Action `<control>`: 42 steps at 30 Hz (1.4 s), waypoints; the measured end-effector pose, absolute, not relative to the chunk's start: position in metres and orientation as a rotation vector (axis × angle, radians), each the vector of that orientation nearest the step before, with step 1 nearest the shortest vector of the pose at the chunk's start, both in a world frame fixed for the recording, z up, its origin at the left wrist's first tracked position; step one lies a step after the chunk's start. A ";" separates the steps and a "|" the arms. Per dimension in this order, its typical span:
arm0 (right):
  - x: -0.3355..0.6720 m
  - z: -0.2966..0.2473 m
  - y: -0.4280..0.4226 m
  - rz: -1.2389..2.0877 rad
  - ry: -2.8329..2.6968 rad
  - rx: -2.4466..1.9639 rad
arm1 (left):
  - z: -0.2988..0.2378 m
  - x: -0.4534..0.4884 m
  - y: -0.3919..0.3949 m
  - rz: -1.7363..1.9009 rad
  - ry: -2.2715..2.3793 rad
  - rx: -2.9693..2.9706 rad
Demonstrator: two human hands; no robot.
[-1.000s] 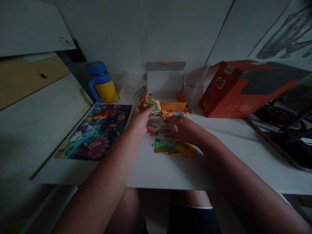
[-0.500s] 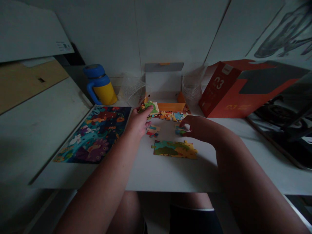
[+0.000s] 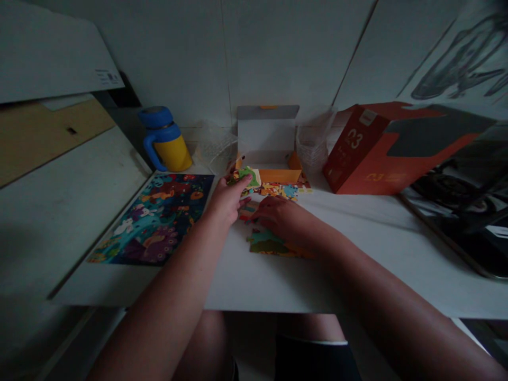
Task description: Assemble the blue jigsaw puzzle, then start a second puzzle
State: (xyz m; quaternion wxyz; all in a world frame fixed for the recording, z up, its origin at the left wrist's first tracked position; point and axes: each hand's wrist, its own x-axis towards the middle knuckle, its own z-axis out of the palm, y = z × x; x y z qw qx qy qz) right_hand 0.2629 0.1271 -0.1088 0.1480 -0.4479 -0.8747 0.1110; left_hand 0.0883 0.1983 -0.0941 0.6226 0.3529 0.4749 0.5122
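My left hand is closed on a small stack of puzzle pieces, a green and cream one on top, just in front of the open box. Low over the table, my right hand has its fingers bunched at a red and cream puzzle piece. Those fingers hide most of what they pinch. Under the right wrist lies a joined strip of puzzle, teal, green and yellow, its right part covered. More loose puzzle pieces lie along the box front.
An open orange and white box stands against the wall between clear plastic bags. A colourful picture sheet lies left, below a blue and yellow jug. A big red box and a gas stove are right.
My right hand has moved left from the blue-green piece to the red and cream piece, now covering part of the joined strip. My left hand stays nearly still with its stack.
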 end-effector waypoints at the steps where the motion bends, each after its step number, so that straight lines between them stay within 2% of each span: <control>1: 0.266 -0.109 0.129 0.310 -2.504 -1.305 | -0.094 0.089 0.198 1.170 1.080 0.823; 8: 0.272 -0.107 0.134 0.122 -2.465 -1.473 | -0.099 0.088 0.200 1.161 1.048 0.880; 11: 0.275 -0.102 0.134 0.149 -2.211 -1.521 | -0.101 0.088 0.201 1.153 0.992 0.890; 13: 0.277 -0.099 0.135 0.276 -1.918 -1.564 | -0.102 0.090 0.201 1.143 0.950 0.906; 18: 0.280 -0.101 0.140 0.851 -1.381 -1.416 | -0.108 0.099 0.194 1.151 0.972 1.047; 22: 0.280 -0.106 0.144 1.069 -1.146 -1.278 | -0.111 0.102 0.191 1.117 0.958 1.124; 26: 0.280 -0.105 0.143 1.181 -1.051 -1.221 | -0.112 0.101 0.192 1.131 0.903 1.088; 36: 0.277 -0.099 0.140 1.086 -1.090 -1.203 | -0.115 0.104 0.191 1.171 0.918 1.152; 42: 0.282 -0.099 0.142 1.139 -1.087 -1.289 | -0.109 0.105 0.188 1.174 0.875 1.044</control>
